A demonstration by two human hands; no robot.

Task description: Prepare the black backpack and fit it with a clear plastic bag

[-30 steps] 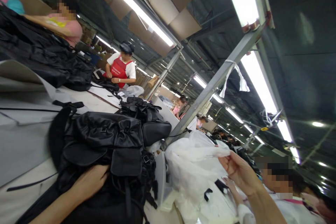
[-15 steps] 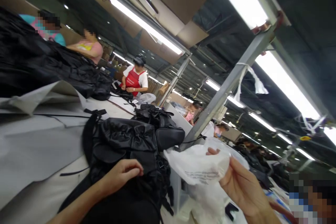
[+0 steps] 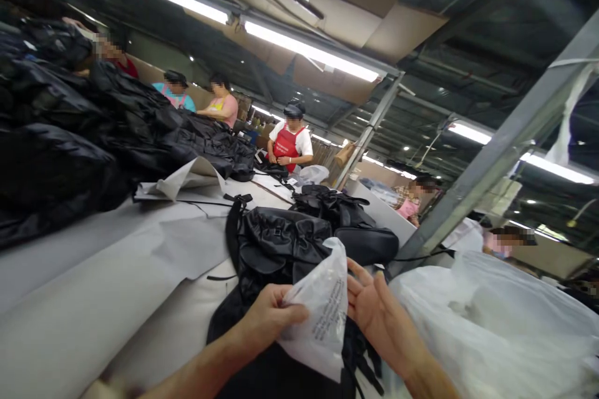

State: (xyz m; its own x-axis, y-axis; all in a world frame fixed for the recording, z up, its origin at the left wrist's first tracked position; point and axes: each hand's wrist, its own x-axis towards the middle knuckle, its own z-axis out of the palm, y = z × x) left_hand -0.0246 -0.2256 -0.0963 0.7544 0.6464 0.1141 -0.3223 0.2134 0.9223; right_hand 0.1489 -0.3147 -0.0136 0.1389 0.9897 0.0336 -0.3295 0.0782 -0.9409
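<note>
Hands, two: left hand (image 3: 267,318) pinched shut on one clear printed plastic bag (image 3: 318,312), right hand (image 3: 369,312) spread open, fingers touching bag's far edge. Bag held up over one black leather backpack (image 3: 276,243) on white-covered table (image 3: 116,274). Second backpack (image 3: 341,212) behind; heap of white plastic bags (image 3: 491,318) at right.

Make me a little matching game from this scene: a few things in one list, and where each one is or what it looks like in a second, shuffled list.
Things:
1. plastic bag
2. black backpack
3. left hand
4. right hand

Descriptions:
A. open, palm showing, beside the bag
B. lying on the grey table
C. clear with printed text, held up
D. gripping the bag's edge

Pairs: 1-C, 2-B, 3-D, 4-A
</note>
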